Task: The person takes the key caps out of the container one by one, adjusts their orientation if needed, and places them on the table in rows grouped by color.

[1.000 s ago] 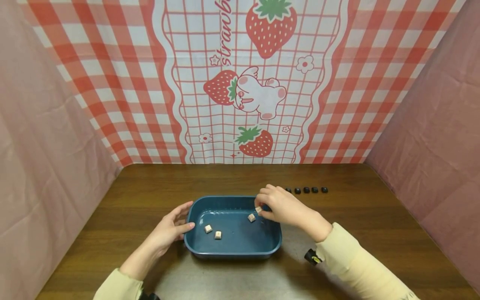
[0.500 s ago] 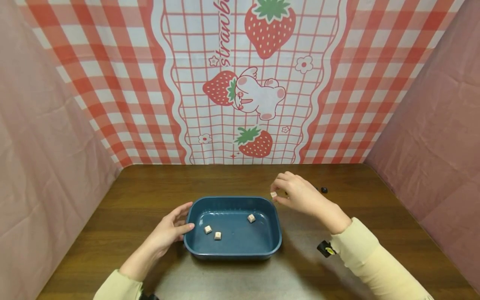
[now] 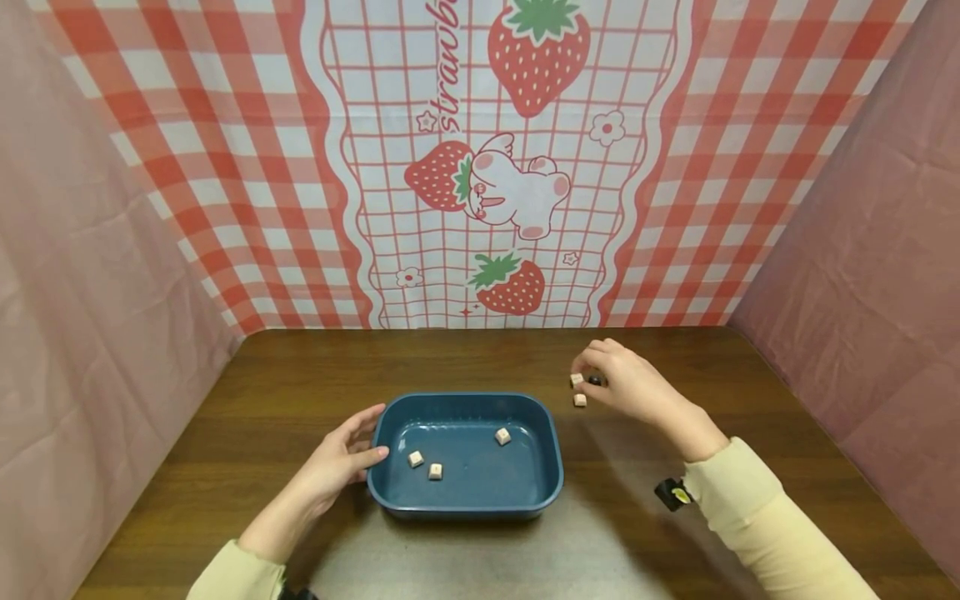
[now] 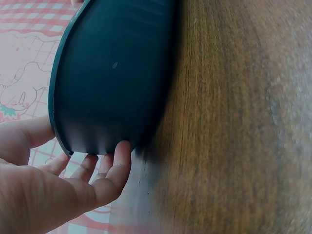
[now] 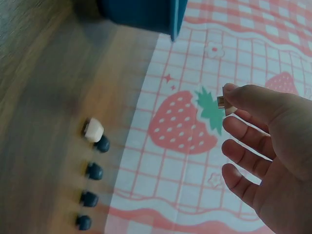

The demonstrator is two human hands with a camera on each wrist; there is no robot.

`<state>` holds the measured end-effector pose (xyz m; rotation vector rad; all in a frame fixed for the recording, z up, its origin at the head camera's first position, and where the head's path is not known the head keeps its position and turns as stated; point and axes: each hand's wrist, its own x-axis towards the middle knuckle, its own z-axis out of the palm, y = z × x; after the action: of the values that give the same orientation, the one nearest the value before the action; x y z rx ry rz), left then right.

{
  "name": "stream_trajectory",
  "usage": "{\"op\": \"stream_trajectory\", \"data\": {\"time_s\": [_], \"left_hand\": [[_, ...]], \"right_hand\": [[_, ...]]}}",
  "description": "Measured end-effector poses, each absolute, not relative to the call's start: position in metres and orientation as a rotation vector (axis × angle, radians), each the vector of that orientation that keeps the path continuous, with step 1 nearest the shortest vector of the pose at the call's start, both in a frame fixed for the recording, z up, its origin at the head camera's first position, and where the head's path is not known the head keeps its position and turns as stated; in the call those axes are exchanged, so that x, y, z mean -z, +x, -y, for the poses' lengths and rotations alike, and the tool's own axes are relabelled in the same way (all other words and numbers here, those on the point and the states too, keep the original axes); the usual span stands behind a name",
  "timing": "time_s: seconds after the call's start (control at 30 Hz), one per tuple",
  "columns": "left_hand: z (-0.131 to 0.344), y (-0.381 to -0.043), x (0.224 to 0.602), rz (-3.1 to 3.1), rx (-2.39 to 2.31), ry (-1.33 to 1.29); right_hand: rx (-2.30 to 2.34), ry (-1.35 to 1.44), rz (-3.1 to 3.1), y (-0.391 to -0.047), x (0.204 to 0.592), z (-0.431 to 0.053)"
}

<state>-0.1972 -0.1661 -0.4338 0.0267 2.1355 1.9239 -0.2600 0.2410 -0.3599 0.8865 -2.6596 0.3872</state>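
My left hand [image 3: 333, 462] grips the left end of a blue plastic box [image 3: 465, 507], thumb over the rim and fingers against the outer wall [image 4: 107, 73]. Three cream keycaps lie inside: two at the left, including one keycap [image 3: 436, 472], and another keycap [image 3: 503, 436] at the right. Beyond the box's back right corner, my right hand [image 3: 630, 385] pinches a cream keycap [image 5: 225, 103] between thumb and index finger, raised off the table. Below it, another cream keycap [image 3: 580, 400] rests on the table, in front of a row of black keycaps [image 5: 94, 171].
The brown wooden table [image 3: 300, 367] ends at a strawberry-patterned checked cloth [image 3: 525, 192] hanging behind. Pink cloths hang on both sides, such as the right-hand cloth [image 3: 855, 275]. In the head view my right hand hides most of the black row.
My right hand has lifted the cream keycap out of the box and carried it right and back to the black row. The cream keycap on the table has come into view. My left hand stays put.
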Motion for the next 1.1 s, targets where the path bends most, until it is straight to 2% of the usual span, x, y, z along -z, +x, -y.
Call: {"op": "stream_trajectory", "data": {"time_s": [1.1], "left_hand": [[0.169, -0.196, 0.433, -2.107, -1.939, 0.089]], "right_hand": [[-0.509, 0.693, 2.765, -0.291, 0.429, -0.284]]}}
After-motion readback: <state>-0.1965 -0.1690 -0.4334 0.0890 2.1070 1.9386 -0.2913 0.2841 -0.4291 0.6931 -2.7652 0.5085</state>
